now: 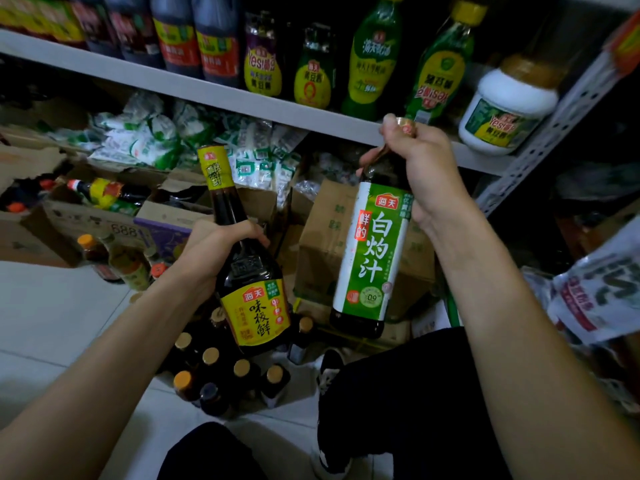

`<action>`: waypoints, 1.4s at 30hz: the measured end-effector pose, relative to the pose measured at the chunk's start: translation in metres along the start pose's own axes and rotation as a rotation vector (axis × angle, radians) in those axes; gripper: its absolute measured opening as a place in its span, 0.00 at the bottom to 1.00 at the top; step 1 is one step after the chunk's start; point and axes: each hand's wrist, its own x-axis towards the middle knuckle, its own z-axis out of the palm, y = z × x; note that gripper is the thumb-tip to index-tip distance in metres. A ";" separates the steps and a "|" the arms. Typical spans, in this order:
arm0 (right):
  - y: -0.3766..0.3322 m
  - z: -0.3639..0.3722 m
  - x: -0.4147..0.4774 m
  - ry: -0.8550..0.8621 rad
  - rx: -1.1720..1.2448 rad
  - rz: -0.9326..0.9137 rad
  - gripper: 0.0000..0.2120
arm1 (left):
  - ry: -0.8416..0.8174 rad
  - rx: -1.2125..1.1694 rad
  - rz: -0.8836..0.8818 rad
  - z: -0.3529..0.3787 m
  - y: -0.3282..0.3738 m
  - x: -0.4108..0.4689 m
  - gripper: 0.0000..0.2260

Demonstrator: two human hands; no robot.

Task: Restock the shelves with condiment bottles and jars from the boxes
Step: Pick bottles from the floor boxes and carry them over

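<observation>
At the far left of my feed, opened brown cardboard boxes (86, 216) sit on the white tiled floor (52, 323), and a dark bottle with a yellow wrap (104, 194) lies on its side in one of them. Just in front of the boxes I can make out a few small orange-capped bottles (117, 261) standing on the floor. The left hand (214, 247) has its fingers curled round the shoulder of a dark glass sauce bottle with a yellow label and yellow neck sleeve (249, 285), holding it tilted, neck pointing up and away. Under it, a cluster of small dark bottles with gold and orange caps (221, 379) stands on the floor. Above runs a grey metal shelf (173, 83) with tall dark bottles bearing red and yellow labels (194, 39), and white-and-green plastic bags (156, 140) are piled beneath it. Right of centre a closed cardboard carton (322, 244) rests on the floor. The right hand (422, 168) grips the neck of a dark glass bottle with a green-and-white label (370, 258), which hangs nearly upright in front of the carton, just below the shelf edge. On the shelf behind it I see green squeeze bottles with yellow caps (372, 57), then a white plastic jar with a tan lid (509, 109) leaning near the shelf's right end. Grey printed packets (595, 296) lie at the far right.
</observation>
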 end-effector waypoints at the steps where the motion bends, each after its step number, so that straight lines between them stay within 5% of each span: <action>1: -0.003 0.003 0.000 -0.009 0.005 0.004 0.08 | -0.021 0.017 0.014 0.003 0.006 0.002 0.17; 15: -0.126 0.050 0.104 -0.271 0.125 -0.211 0.07 | 0.100 0.226 0.456 0.020 0.216 0.046 0.14; 17: -0.158 0.057 0.120 -0.311 0.136 -0.192 0.07 | 0.140 0.227 0.464 0.026 0.258 0.048 0.20; 20: -0.216 0.067 0.143 -0.346 0.161 -0.149 0.06 | 0.159 0.226 0.457 0.035 0.326 0.051 0.08; 28: -0.372 0.081 0.186 -0.323 0.192 -0.054 0.07 | 0.091 0.212 0.257 0.052 0.500 0.040 0.10; 33: -0.447 0.084 0.198 -0.256 0.155 -0.027 0.07 | 0.124 0.147 0.334 0.061 0.579 0.016 0.19; 42: -0.588 0.093 0.248 -0.281 0.116 -0.029 0.13 | 0.059 0.192 0.348 0.084 0.726 0.007 0.14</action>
